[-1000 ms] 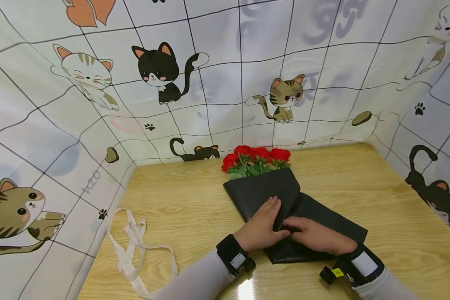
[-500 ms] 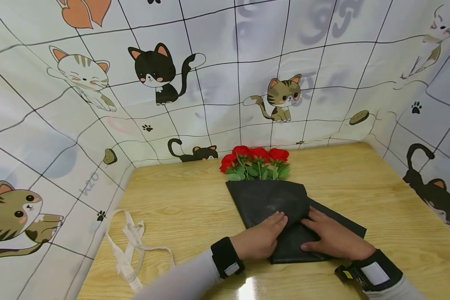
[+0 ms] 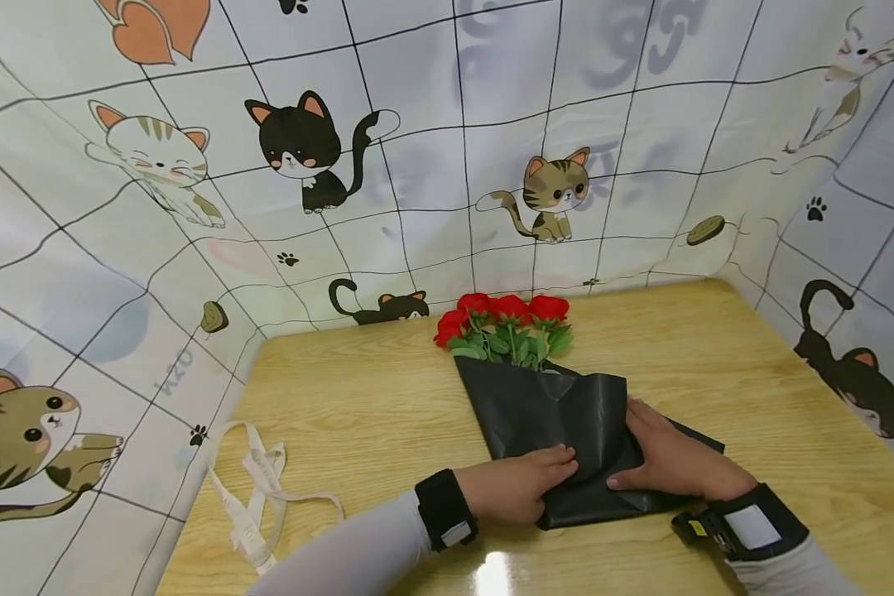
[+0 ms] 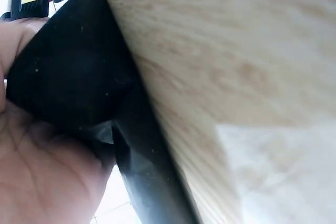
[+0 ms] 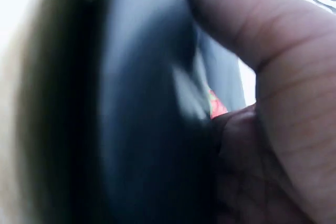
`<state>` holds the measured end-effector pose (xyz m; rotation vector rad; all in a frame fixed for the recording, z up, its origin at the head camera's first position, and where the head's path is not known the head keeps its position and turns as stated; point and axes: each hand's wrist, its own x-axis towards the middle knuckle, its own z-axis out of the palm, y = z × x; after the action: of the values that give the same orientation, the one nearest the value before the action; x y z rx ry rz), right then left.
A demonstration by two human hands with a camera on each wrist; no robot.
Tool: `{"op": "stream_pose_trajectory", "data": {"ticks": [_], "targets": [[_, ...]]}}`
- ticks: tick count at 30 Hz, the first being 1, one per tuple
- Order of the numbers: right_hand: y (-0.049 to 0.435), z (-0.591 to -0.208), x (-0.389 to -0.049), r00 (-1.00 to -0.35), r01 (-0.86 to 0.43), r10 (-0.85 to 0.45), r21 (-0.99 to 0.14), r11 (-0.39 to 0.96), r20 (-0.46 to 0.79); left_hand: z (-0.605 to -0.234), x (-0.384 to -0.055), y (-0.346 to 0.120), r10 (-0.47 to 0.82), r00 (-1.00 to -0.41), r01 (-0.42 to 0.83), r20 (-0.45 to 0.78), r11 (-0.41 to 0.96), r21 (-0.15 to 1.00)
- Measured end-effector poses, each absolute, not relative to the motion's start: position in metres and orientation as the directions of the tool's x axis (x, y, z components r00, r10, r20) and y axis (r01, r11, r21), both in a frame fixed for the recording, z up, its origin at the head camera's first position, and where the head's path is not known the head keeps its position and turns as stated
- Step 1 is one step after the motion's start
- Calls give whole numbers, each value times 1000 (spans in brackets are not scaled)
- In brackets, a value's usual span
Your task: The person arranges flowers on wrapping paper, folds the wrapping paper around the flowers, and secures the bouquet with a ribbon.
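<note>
Several red roses (image 3: pixel 508 310) with green leaves stick out of the top of a black wrapping paper (image 3: pixel 525 414) on the table. My left hand (image 3: pixel 510 487) rests on the lower left part of the paper, fingers fairly straight and pointing right. At the paper's right side lies my right hand (image 3: pixel 670 454), its fingers extended along a raised fold and its thumb spread toward the bottom. In the left wrist view a folded paper edge runs beside the palm (image 4: pixel 47 166). The right wrist view has the paper blurred and close beside the thumb (image 5: pixel 294 77). The stems are hidden inside the wrap.
A loose, tangled cream ribbon (image 3: pixel 257 488) lies on the left of the wooden table (image 3: pixel 365 414). Behind and on both sides hangs a cat-printed cloth (image 3: pixel 432 165). Each wrist wears a black strap (image 3: pixel 445 509).
My right hand has moved right and up, from beside the left fingers to the paper's right side. The front flap has shifted right and lower, baring more leaves. My left hand has slid slightly lower.
</note>
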<state>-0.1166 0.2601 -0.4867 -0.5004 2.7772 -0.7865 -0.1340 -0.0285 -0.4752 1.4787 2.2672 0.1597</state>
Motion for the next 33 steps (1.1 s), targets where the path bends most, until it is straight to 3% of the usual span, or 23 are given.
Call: {"op": "stream_pose_trajectory", "data": {"ticks": [5,12,18,21,25,29,33], "targets": [[266,-485,-123,-920,-181,-367,-677,713,-141,-476,-135,-29,901,-304,874,-308,393,287],[262,-488,-127,-957,-117,-253,-614,781,-140,-474,-131,-30,900,-284,898,-330,371,239],[234,-483,-114,-961,-276,-265,-349,896,81,-472,-126,-29,897,-276,913,-346,357,197],[218,-481,-108,-931,-365,-354,-267,892,92,-473,-121,-29,894,-299,929,-334,352,111],[208,-484,-103,-906,-401,-424,-286,871,-21,-474,-105,-29,888,-382,924,-257,370,-96],[205,-486,-102,-906,-395,-421,-268,879,-45,-476,-84,-29,833,-548,794,-75,490,-360],[204,-485,-102,-910,-382,-411,-279,881,-52,-474,-70,-29,730,-683,647,25,622,-441]]}}
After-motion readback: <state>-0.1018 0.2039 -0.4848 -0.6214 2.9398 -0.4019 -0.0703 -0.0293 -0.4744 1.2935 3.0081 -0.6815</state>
